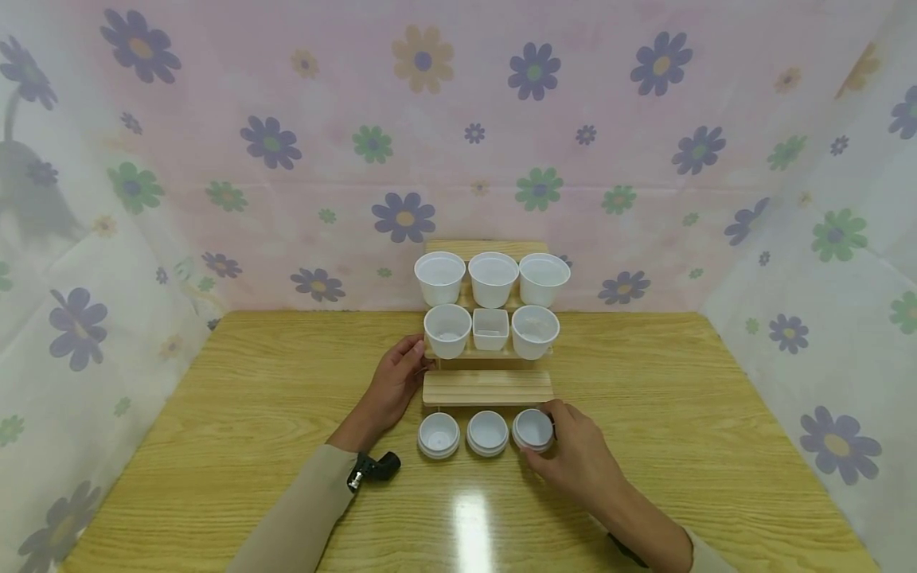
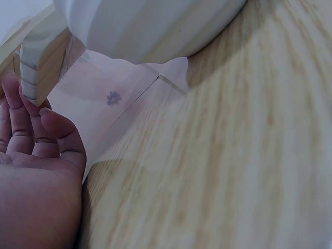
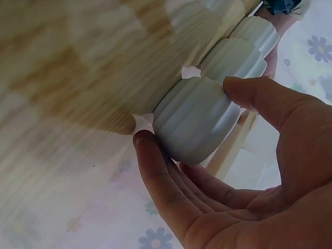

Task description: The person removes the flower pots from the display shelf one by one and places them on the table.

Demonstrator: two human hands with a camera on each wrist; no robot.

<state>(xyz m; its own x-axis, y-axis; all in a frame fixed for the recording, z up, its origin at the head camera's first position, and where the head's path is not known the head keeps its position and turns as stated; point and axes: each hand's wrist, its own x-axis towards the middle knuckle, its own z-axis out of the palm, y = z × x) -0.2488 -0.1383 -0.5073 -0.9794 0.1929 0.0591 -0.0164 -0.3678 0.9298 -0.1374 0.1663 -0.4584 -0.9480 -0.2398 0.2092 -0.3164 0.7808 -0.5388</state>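
Note:
A tiered wooden stand stands in the middle of the table. My left hand is at its left side, and in the left wrist view the fingers and thumb hold the end of a wooden board. In front of the stand, three small white ribbed pots stand in a row. My right hand grips the rightmost pot, thumb on the near side and fingers round the far side. Beside it are the middle pot and the left pot, both upright with open tops.
Three white tubs, one of them the middle tub, line the top tier. The tier below bears two round cups, including the left cup, and a square cup between them. A flowered cloth hangs behind the table.

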